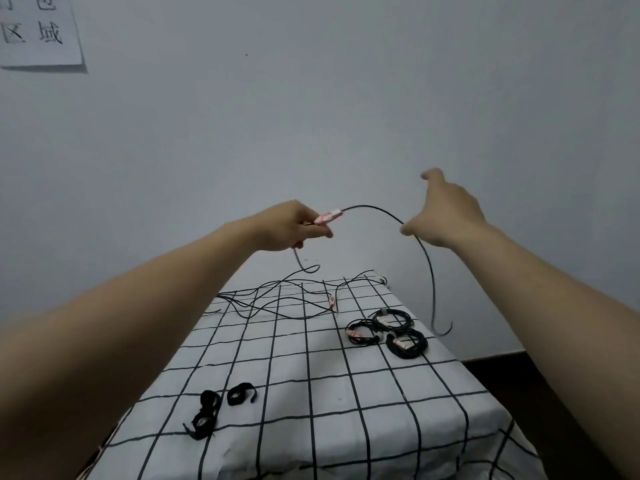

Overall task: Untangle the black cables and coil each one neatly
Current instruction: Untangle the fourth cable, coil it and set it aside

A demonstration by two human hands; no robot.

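Found the left hand [294,225] wrapped firmly round the white-labelled plug [329,216] of one black cable [374,207], raised above the far end of the table [311,427]. Found the right hand [446,216] pinching the same cable further along, with one digit lifted clear above; cannot tell how tight the pinch is. Traced the cable arching between both hands, then dropping from the right hand past the table's right edge to a curled free end hanging in air. Noted a further length trailing below the left hand toward the tangle [277,299] at the far end; cannot tell whether caught in it. Judged the main risk as tightening a knot, or dragging the tangle off the far edge, if pulled hard while snagged. Judged a second risk as sweeping the dangling tail across the three finished coils [393,318] near the right edge and loosening them. Flagged possible kinking at the plug if bent sharply during winding. Recorded elsewhere: black straps [207,410] on the near left of the checked cloth, well apart from both hands, so requiring a reach once coiled; a paper sign [41,29] on the wall, upper left. Saw nothing standing between hands and cable.
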